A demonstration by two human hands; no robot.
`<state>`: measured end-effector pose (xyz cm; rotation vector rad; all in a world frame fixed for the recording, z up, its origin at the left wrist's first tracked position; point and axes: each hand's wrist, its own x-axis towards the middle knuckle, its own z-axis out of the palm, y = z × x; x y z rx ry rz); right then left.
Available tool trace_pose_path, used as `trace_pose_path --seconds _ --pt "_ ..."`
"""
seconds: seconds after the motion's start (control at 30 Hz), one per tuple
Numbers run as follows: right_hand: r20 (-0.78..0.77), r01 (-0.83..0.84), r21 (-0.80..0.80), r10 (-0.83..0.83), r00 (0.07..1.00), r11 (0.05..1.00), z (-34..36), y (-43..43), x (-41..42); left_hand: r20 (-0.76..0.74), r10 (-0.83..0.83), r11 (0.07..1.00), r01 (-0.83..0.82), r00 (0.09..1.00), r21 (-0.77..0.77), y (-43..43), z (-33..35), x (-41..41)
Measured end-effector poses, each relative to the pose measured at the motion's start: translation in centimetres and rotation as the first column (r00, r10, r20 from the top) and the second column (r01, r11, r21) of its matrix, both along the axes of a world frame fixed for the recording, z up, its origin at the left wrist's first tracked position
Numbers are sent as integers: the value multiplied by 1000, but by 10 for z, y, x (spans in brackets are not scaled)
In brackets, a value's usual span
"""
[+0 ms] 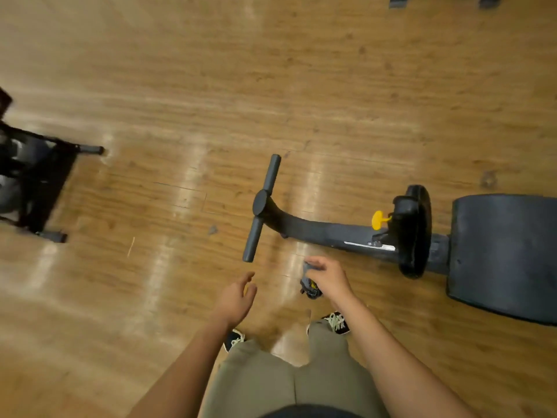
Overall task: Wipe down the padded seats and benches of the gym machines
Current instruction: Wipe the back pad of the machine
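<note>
Head view, looking down: the dark grey padded bench seat [506, 254] lies at the right edge of the frame, low over the floor, its far side cut off by the frame. Just left of it stands a round black padded disc [417, 230] with a yellow pull knob [378, 220] beside it. From there a dark curved metal beam [319, 230] runs left to a black T-shaped crossbar [262, 208]. Near the beam, the right hand [327, 277] has its fingers curled round a bunched dark grey cloth [309, 285], held clear of the seat. The left hand [236, 298] hovers beside it, fingers loose and spread, holding nothing. Below are olive trousers [265, 381] and black lace-up shoes [337, 322] on glossy brown wood-plank flooring [180, 86]. A blurred black machine frame [39, 182] sits at the left edge.
</note>
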<state>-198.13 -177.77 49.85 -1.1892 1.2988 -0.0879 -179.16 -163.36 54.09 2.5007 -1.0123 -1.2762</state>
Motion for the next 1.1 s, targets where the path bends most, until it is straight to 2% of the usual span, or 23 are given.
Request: trace_pose_path --seconds 0.2,0.33,0.5,0.67,0.8,0.97,1.1 --pt "2 -212 -67 213 977 975 25 44 88 -94 288 957 -288 953 19 108 3 51" --pt "-46 -299 -125 295 954 946 42 84 153 -118 349 937 -350 930 12 180 1 86" --pt "-79 -309 -179 299 951 934 56 142 212 -181 381 918 -395 907 -48 245 -1 140" --pt "-114 -257 -180 239 964 950 62 184 253 -293 492 838 -537 820 -97 270 4 204" --pt "-141 -207 -183 182 973 961 58 189 280 -328 523 795 -589 786 -144 260 5 253" --pt "-169 -241 -183 210 963 953 43 162 339 -335 556 775 -620 761 -122 252 -9 312" --pt "-192 -363 -156 333 923 919 22 115 416 -301 650 726 -687 698 -25 263 -25 367"
